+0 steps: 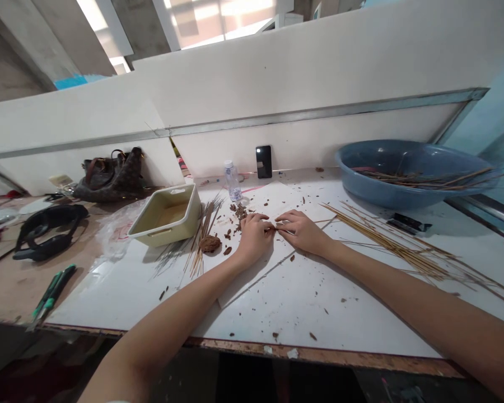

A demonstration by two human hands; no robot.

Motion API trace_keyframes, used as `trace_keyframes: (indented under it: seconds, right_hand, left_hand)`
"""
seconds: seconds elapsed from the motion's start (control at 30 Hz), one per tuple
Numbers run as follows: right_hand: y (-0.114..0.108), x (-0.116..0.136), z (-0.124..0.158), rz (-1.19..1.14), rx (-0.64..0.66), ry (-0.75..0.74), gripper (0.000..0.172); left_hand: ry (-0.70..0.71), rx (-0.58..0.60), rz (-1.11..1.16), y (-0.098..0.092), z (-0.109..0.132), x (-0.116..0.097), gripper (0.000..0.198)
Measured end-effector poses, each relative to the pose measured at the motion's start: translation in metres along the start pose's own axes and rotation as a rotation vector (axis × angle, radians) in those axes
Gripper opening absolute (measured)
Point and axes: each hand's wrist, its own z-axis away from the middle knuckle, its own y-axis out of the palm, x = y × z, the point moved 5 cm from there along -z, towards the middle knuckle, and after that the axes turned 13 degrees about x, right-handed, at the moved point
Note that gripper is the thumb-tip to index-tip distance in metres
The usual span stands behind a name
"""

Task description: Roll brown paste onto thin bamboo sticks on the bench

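My left hand (255, 234) and my right hand (301, 232) meet over the white board, fingertips pinched close together. Between them is a thin stick (325, 220), whose far end pokes out to the right past my right hand. Something brown shows at the fingertips of my left hand; its exact shape is too small to tell. Beside my left forearm lies a brown lump of paste (210, 243), with brown crumbs (237, 212) scattered behind my left hand. A bundle of thin sticks (208, 224) lies left of the lump, and longer yellowish sticks (386, 246) fan out at right.
A cream plastic basin (164, 238) stands at left, near a dark handbag (113, 179). Green-handled cutters (52, 294) lie at the table's left edge. Towards the back wall are a clear bottle (232, 182), an upright phone (264, 162) and a large blue tub (386, 193) holding sticks.
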Motion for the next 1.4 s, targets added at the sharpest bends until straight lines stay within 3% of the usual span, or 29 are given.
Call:
trace_keyframes:
  seconds: [0.23, 0.53, 0.83, 1.2, 1.4]
  right_hand:
    - [0.001, -0.007, -0.002, -0.092, -0.020, 0.162, 0.018]
    - [0.005, -0.012, -0.008, -0.099, 0.003, 0.200, 0.017]
    - [0.000, 0.000, -0.014, 0.002, 0.062, 0.088, 0.026]
    - [-0.003, -0.011, -0.005, 0.020, 0.030, 0.150, 0.016]
    - [-0.006, -0.014, -0.003, 0.009, 0.033, 0.119, 0.023]
  left_hand:
    - [-0.015, 0.008, 0.040, -0.002, -0.002, 0.000, 0.016]
    - [-0.065, 0.009, 0.090, 0.000, -0.008, 0.004, 0.012]
    - [-0.072, 0.005, 0.086, 0.002, -0.011, 0.006, 0.013]
    - [-0.083, -0.026, 0.104, -0.003, -0.003, 0.006, 0.008]
    - [-0.071, -0.014, 0.093, -0.003, -0.004, 0.006, 0.010]
